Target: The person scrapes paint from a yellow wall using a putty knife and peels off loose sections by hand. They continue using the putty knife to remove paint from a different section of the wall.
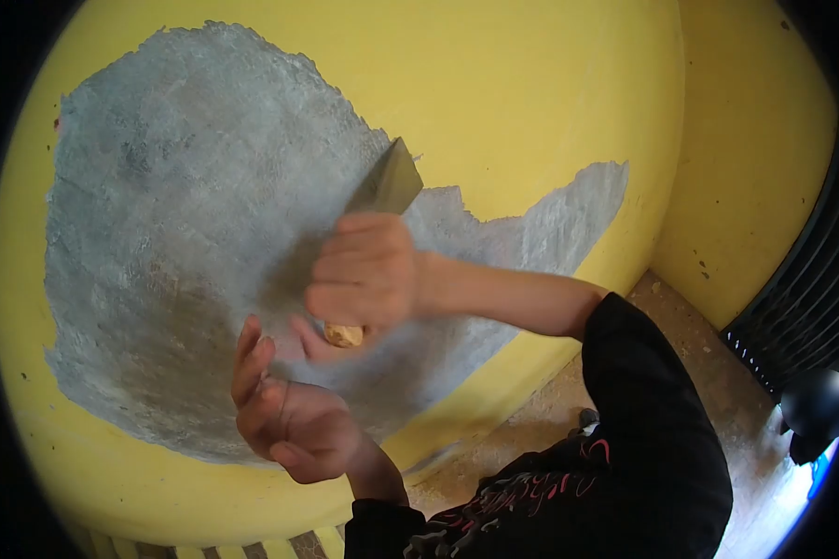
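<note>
My right hand [364,273] is wrapped round the handle of a scraper [396,179], whose flat blade points up at the ragged edge between yellow paint [531,84] and the bare grey wall patch [186,168]. The rounded, light-coloured butt of the handle [343,334] shows below the fist. Lower and to the left, my left hand [294,419] is held in front of the patch, fingers apart and partly curled, with nothing in it. Motion blurs the right hand slightly.
A yellow side wall [746,158] meets the painted wall at the right. Beyond it stands a dark slatted grille [802,270]. Brownish floor [531,415] shows below, and a dark round object [818,404] is at the lower right.
</note>
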Demonstrator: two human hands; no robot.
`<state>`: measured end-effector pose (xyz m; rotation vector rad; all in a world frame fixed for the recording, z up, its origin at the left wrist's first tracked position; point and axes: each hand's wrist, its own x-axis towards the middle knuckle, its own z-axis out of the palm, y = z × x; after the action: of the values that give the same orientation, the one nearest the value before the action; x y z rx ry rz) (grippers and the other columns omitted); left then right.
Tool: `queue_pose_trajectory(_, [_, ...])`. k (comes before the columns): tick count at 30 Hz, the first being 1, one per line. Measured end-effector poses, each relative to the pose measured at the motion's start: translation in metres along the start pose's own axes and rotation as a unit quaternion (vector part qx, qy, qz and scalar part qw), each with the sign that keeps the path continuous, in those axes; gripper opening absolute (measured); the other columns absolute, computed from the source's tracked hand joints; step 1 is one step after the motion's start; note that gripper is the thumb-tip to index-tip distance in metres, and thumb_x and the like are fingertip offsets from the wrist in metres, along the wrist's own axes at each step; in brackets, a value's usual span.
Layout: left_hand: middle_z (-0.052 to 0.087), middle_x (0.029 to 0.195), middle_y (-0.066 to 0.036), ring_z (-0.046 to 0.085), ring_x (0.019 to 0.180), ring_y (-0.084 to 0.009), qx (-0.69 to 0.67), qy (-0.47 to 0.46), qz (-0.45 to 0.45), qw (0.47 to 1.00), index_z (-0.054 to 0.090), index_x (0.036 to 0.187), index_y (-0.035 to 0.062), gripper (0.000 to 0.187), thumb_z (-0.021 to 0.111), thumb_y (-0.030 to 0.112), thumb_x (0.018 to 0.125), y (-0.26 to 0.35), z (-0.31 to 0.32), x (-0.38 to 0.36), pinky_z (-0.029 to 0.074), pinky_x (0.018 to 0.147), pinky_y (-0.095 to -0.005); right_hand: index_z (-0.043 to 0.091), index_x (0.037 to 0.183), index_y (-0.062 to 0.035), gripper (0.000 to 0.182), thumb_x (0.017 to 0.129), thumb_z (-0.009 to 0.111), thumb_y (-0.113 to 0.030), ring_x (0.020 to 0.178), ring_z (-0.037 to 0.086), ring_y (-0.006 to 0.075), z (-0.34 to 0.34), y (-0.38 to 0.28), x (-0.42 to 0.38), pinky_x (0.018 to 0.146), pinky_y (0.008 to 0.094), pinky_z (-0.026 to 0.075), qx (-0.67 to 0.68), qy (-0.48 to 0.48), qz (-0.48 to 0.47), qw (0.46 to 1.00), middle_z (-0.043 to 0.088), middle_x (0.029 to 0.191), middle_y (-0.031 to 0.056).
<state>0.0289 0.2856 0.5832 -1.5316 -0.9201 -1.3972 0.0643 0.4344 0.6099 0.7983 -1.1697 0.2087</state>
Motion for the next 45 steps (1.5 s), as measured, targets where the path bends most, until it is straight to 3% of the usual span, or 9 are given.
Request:
queue_pose_trajectory(2, [0.058,0.110,-0.025,0.053,0.111,-0.0480,0.006,0.044,-0.054,0.998,0.053,0.111,0.0050,0.044,0.025,0.034,0.093,0.002,0.004,0.001,0.043,0.094,-0.0589,0.042,0.052,-0.0155,0.028,0.068,0.064,-0.023,0.042,0.042,0.0174,0.003,0.000,0.003,0.041,0.0311,0.029,-0.031,-0.038,0.032,0.998,0.042,0.052,-0.0022])
queue_pose_trajectory(18, [0.058,0.111,-0.023,0.054,0.110,-0.0441,-0.013,0.041,-0.076,0.996,0.053,0.104,0.0023,0.037,0.028,0.028,0.096,-0.006,0.014,-0.006,0.040,0.099,-0.0612,0.048,0.055,-0.0139,0.020,0.064,0.065,-0.019,0.046,0.045,0.0172,-0.010,-0.005,0.003,0.041,0.0304,0.029,-0.005,-0.007,0.026,1.000,0.044,0.056,-0.0019])
queue_pose_trajectory(19, [0.058,0.111,-0.023,0.054,0.109,-0.0437,-0.018,0.042,-0.080,0.996,0.053,0.105,0.0021,0.037,0.028,0.028,0.095,-0.007,0.016,-0.007,0.040,0.099,-0.0617,0.048,0.055,-0.0149,0.019,0.064,0.064,-0.018,0.046,0.045,0.0170,-0.027,-0.003,0.016,0.041,0.0303,0.029,-0.033,-0.232,0.079,0.969,0.044,0.055,-0.0018])
queue_pose_trajectory(21, [0.058,0.111,-0.023,0.055,0.109,-0.0434,-0.014,0.031,-0.101,0.994,0.053,0.105,0.0019,0.037,0.028,0.028,0.095,0.002,0.008,-0.014,0.040,0.099,-0.0622,0.048,0.055,-0.0159,0.018,0.063,0.063,-0.017,0.046,0.046,0.0169,-0.030,-0.002,0.007,0.041,0.0301,0.029,-0.046,-0.441,0.145,0.885,0.044,0.054,-0.0016])
queue_pose_trajectory(23, [0.059,0.109,-0.023,0.055,0.108,-0.0432,-0.009,0.016,-0.064,0.998,0.053,0.104,0.0013,0.039,0.027,0.029,0.095,-0.007,0.007,-0.009,0.040,0.099,-0.0618,0.048,0.055,-0.0185,0.018,0.060,0.065,-0.019,0.046,0.047,0.0181,-0.016,0.020,-0.014,0.040,0.0309,0.029,-0.131,-0.021,0.069,0.989,0.044,0.052,-0.0014])
queue_pose_trajectory(28, [0.061,0.107,-0.024,0.056,0.107,-0.0443,-0.009,0.091,-0.077,0.993,0.054,0.103,0.0006,0.043,0.024,0.030,0.095,-0.015,0.025,-0.016,0.042,0.097,-0.0597,0.044,0.053,-0.0173,0.021,0.065,0.061,-0.018,0.047,0.046,0.0145,-0.012,-0.014,-0.015,0.044,0.0288,0.032,-0.050,-0.196,0.155,0.967,0.042,0.050,-0.0026])
queue_pose_trajectory(30, [0.061,0.106,-0.025,0.057,0.107,-0.0447,-0.037,0.075,-0.097,0.992,0.054,0.103,0.0005,0.044,0.023,0.030,0.095,-0.024,0.026,-0.016,0.043,0.096,-0.0586,0.042,0.053,-0.0162,0.023,0.068,0.059,-0.019,0.047,0.045,0.0132,0.010,0.004,-0.021,0.046,0.0279,0.033,-0.059,0.009,0.016,0.998,0.040,0.050,-0.0025])
queue_pose_trajectory(34, [0.061,0.107,-0.027,0.057,0.108,-0.0463,0.028,0.060,-0.040,0.997,0.054,0.104,-0.0018,0.044,0.024,0.030,0.095,-0.038,0.030,-0.018,0.044,0.096,-0.0573,0.043,0.054,-0.0132,0.027,0.077,0.056,-0.019,0.044,0.041,0.0144,0.004,-0.008,-0.018,0.042,0.0291,0.028,0.014,0.039,-0.004,0.999,0.038,0.052,-0.0007])
queue_pose_trajectory(45, [0.059,0.113,-0.030,0.052,0.115,-0.0488,0.056,0.080,0.024,0.995,0.052,0.112,-0.0052,0.056,0.019,0.038,0.098,-0.085,0.017,-0.027,0.040,0.101,-0.0572,0.041,0.053,-0.0151,0.026,0.065,0.064,-0.023,0.042,0.041,0.0148,0.005,-0.017,-0.005,0.043,0.0281,0.028,-0.010,0.009,0.016,1.000,0.037,0.050,-0.0021])
